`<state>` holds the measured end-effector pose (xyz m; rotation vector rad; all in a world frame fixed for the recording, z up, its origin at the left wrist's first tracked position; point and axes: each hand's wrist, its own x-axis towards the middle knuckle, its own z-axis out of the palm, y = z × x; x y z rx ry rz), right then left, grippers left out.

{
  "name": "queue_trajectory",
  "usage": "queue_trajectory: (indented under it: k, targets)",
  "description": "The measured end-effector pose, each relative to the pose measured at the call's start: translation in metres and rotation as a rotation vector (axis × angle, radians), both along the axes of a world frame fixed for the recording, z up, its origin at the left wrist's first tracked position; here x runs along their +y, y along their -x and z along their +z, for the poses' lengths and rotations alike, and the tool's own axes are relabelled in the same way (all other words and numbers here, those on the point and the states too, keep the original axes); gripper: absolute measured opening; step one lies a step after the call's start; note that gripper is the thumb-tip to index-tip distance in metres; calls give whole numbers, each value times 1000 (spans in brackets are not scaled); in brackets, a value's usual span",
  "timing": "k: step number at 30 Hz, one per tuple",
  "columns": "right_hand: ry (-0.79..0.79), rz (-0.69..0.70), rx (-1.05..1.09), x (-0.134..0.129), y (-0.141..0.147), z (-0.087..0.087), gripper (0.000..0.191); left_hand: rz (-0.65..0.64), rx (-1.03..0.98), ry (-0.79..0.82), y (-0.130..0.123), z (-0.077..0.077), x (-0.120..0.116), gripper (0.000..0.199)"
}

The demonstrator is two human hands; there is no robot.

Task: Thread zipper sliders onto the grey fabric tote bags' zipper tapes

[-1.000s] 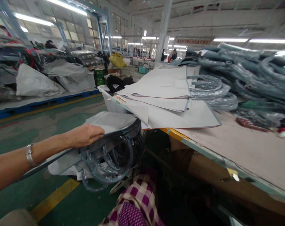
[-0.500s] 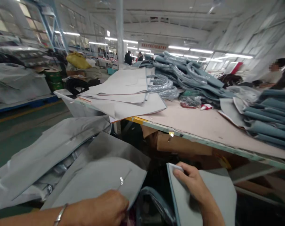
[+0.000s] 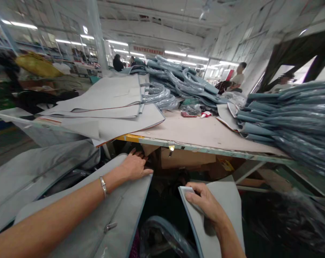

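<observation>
My left hand (image 3: pixel 135 165) rests at the far end of a grey fabric panel (image 3: pixel 124 211) with a zipper, its fingers spread and its thumb stretched toward the panel's right edge. The metal zipper pull (image 3: pixel 110 226) lies nearer me on that panel. To the right, my right hand (image 3: pixel 202 200) is closed on the upper edge of another grey panel (image 3: pixel 228 208) with blue edging, thumb on top and fingers behind. Low between the two panels is a blue, plastic-wrapped strap or tube (image 3: pixel 167 229).
A worktable (image 3: pixel 189 130) stands ahead, bearing flat pale sheets (image 3: pixel 108 95), plastic-wrapped blue bundles (image 3: pixel 175 73) and a folded blue stack (image 3: pixel 294 111). Cardboard (image 3: pixel 186 159) sits below it. Other grey pieces (image 3: pixel 57 168) lie left. People (image 3: pixel 237 77) are in the background.
My left hand has moved forward from the near part of the zippered panel to its far end, and its fingers have spread. My right hand still holds its panel. The view has turned right.
</observation>
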<state>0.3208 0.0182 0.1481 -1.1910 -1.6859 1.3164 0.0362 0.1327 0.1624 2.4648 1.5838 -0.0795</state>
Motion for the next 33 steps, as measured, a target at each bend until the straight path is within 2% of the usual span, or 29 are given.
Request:
queue_trajectory:
  k: [3, 6, 9, 12, 15, 17, 19, 22, 27, 31, 33]
  targets:
    - [29, 1, -18, 1, -2, 0, 53, 26, 11, 217, 12, 6, 28, 63]
    - [-43, -32, -111, -1, -2, 7, 50, -22, -164, 407, 28, 8, 37, 50]
    - [-167, -114, -290, -9, -5, 22, 44, -66, -434, 562, 42, 10, 26, 59]
    - [-196, -219, -389, -18, -13, 39, 45, -80, -633, 648, 44, 23, 4, 62]
    - [-177, -281, -390, -18, -19, 54, 49, -71, -720, 603, 31, 49, -14, 55]
    - [-204, -317, -360, -11, -19, 63, 49, -61, -713, 471, 18, 65, -20, 49]
    - [-240, -369, -345, 1, -17, 70, 49, -65, -690, 338, 5, 74, -19, 47]
    - [-307, -448, -376, 21, -7, 81, 50, -70, -755, 329, -7, 73, -7, 46]
    - [-380, -425, -428, 48, 13, 90, 44, 51, -903, 485, -8, 63, 18, 49]
    - [-352, -414, -386, 64, 28, 89, 39, 87, -969, 580, -8, 62, 27, 53]
    - [-296, -421, -350, 71, 33, 83, 35, 134, -1014, 588, -8, 52, 34, 56]
